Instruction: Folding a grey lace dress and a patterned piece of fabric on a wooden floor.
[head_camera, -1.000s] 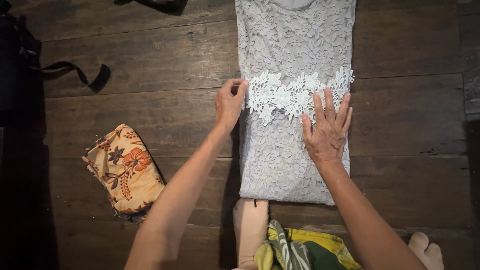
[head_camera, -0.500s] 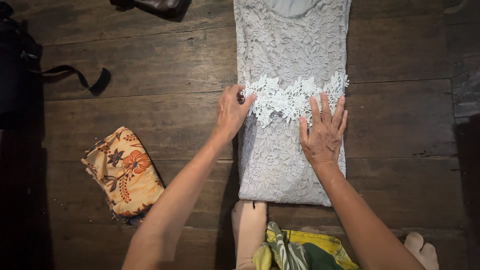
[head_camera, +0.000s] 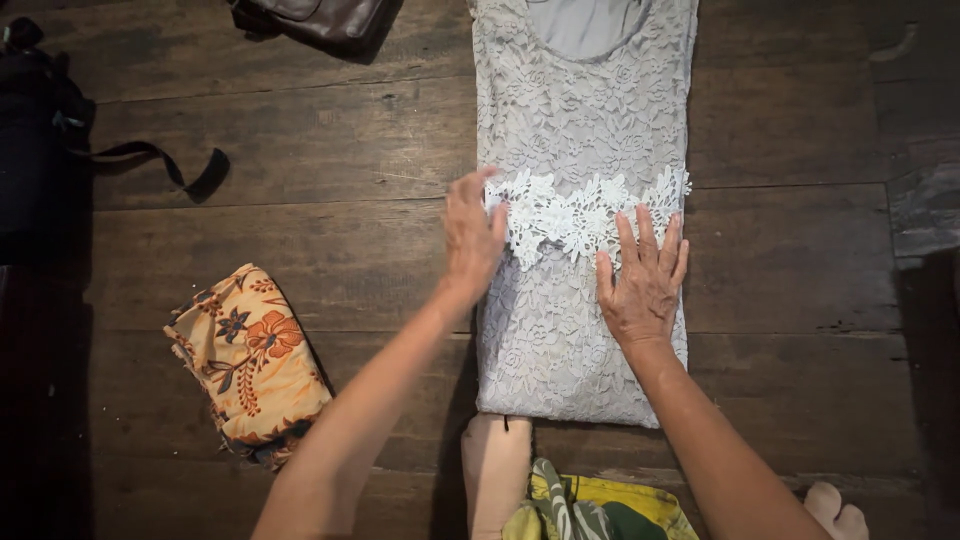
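Observation:
A pale grey lace garment (head_camera: 580, 120) lies flat on the dark wooden floor (head_camera: 330, 260), folded into a narrow strip with a white scalloped lace hem (head_camera: 575, 212) across its middle. My left hand (head_camera: 472, 235) rests flat on the strip's left edge, at the end of the hem, fingers together. On the right half lies my right hand (head_camera: 642, 285), palm down with fingers spread, fingertips touching the white hem. Neither hand grips the cloth.
A folded orange floral cloth (head_camera: 250, 360) sits on the floor to the left. A black bag with a strap (head_camera: 40, 150) is at the far left, a brown leather bag (head_camera: 320, 18) at the top. My knee and yellow-green skirt (head_camera: 590, 505) are at the bottom.
My left hand has let go its pinch on the hem's left end and now lies flat on it. The view has shifted a little, and the right hand has stayed on the cloth.

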